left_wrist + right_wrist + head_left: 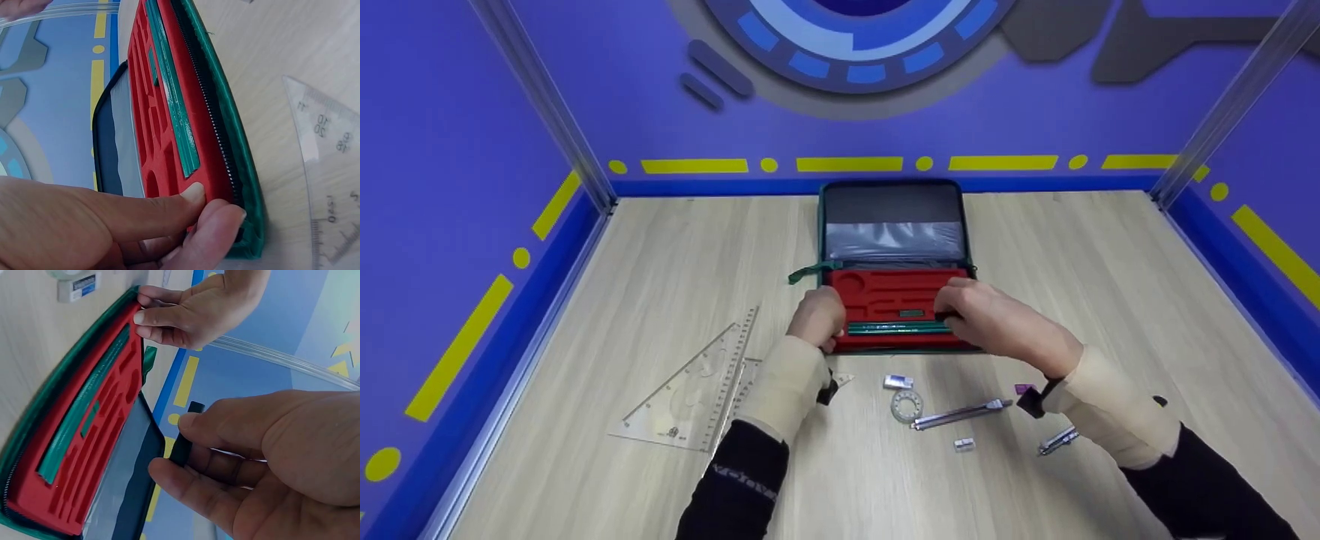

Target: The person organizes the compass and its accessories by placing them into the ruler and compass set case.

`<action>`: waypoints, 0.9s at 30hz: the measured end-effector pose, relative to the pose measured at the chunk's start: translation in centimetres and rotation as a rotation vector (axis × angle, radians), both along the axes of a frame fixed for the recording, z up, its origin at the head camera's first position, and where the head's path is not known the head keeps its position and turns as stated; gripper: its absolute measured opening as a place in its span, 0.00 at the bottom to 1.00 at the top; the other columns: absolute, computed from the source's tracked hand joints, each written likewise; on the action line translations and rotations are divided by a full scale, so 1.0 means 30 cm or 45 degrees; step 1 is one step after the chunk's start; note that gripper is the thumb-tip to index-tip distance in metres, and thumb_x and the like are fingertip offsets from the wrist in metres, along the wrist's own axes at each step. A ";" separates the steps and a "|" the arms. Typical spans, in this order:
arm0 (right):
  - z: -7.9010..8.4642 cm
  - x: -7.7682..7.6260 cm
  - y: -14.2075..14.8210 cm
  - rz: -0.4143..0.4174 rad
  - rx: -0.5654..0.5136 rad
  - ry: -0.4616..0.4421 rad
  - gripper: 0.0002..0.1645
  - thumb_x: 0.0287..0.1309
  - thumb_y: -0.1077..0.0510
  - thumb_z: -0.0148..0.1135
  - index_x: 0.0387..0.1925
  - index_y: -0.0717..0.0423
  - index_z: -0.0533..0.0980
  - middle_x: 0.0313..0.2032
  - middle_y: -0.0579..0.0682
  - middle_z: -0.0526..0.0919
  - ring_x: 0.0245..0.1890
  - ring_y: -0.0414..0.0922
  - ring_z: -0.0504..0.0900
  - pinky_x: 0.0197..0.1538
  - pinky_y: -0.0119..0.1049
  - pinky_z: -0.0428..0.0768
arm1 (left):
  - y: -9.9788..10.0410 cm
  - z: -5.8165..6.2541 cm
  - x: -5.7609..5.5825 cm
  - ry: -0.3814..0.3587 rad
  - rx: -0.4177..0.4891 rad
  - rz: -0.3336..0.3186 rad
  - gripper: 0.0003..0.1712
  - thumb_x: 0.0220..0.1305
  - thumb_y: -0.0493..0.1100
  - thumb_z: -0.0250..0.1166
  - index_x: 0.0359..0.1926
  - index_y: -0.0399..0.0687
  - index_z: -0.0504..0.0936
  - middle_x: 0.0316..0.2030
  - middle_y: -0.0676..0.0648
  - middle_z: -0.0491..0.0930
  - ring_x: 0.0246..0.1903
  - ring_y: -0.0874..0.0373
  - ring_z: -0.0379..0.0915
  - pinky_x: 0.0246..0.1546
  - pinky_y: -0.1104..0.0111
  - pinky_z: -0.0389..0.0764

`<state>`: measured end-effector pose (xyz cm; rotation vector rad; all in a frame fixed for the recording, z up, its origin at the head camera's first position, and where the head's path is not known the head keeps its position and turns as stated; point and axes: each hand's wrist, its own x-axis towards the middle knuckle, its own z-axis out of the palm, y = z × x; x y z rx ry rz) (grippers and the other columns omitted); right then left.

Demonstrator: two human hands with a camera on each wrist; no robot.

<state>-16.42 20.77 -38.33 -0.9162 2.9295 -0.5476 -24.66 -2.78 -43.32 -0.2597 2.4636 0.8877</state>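
A zip case with a green edge lies unfolded at the back of the table, its dark lid leaning back. Inside sits a red moulded tray with shaped hollows. Green pencils lie together in its long front groove, and a small green piece rests in another hollow. My left hand pinches the tray's left front corner, thumb on top. Above the tray's right side, my right hand holds a small black rectangular piece between thumb and fingers.
Clear set squares lie at the left. In front of the case are a white eraser, a pale ring, a metal compass and a small sharpener-like piece. Another metal tool and a purple piece lie near the right forearm.
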 end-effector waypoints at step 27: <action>-0.078 -0.158 -0.138 0.037 0.044 0.093 0.15 0.58 0.75 0.61 0.43 0.63 0.86 0.42 0.56 0.86 0.46 0.53 0.82 0.51 0.48 0.84 | -0.004 0.000 -0.001 -0.010 -0.007 -0.019 0.11 0.56 0.19 0.64 0.28 0.35 0.83 0.33 0.37 0.80 0.15 0.53 0.71 0.16 0.67 0.75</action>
